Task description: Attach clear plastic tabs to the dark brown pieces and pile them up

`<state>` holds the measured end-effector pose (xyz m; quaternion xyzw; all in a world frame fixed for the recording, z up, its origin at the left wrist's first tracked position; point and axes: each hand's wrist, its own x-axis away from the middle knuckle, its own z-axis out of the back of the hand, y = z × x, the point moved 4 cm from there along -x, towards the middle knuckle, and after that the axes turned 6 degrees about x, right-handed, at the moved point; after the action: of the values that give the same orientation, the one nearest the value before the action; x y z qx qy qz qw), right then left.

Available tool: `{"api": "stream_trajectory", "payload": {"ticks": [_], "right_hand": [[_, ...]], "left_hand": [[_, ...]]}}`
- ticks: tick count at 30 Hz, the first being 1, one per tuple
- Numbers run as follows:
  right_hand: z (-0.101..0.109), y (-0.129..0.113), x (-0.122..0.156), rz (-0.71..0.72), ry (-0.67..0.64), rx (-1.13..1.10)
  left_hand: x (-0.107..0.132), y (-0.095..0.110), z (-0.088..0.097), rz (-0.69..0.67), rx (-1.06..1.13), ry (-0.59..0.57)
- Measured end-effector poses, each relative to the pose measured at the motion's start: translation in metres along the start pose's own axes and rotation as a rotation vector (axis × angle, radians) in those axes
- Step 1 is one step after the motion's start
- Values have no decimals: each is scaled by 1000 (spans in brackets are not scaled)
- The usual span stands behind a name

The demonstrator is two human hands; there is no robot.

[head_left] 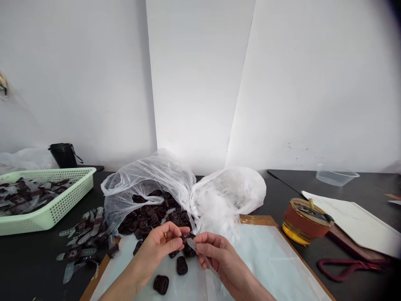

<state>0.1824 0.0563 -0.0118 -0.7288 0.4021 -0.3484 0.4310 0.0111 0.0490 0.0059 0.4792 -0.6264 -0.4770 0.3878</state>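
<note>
My left hand (158,247) pinches a small dark brown plastic buckle (185,236) between thumb and fingertips. Facing it, my right hand (217,254) grips a clear plastic strap (191,243), whose rounded tip meets the buckle or lies right beside it. My fingers partly cover both pieces. Loose dark buckles (161,284) lie on the pale sheet (266,255) below my hands. Behind my left hand, a heap of the same buckles (147,219) spills from a clear plastic bag (131,175). A second bag (250,188), behind my right hand, holds many clear straps (224,209).
Buckles with straps attached (83,238) are piled at left, near a pale green basket (69,205) full of similar pieces. A black cup (62,155) stands behind. To the right are a round amber tin (307,221), red-handled scissors (341,267), a white notebook (357,221) and a clear tub (335,175).
</note>
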Motion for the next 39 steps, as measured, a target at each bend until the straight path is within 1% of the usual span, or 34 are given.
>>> {"api": "stream_trajectory", "payload": {"ticks": [17,25,34,39], "right_hand": [[2,4,-3,-17,-17,-17],[5,5,-4,-19,14,87],[6,5,-4,13,38,107],[4,5,-4,-31,-13,72]], "left_hand": [[-1,-1,2,-19,-62,11],[-4,-3,3,-82,-69,33],[-2,-2,-2,-73,-77,23],[-3,-4,-1,-79,-96,12]]}}
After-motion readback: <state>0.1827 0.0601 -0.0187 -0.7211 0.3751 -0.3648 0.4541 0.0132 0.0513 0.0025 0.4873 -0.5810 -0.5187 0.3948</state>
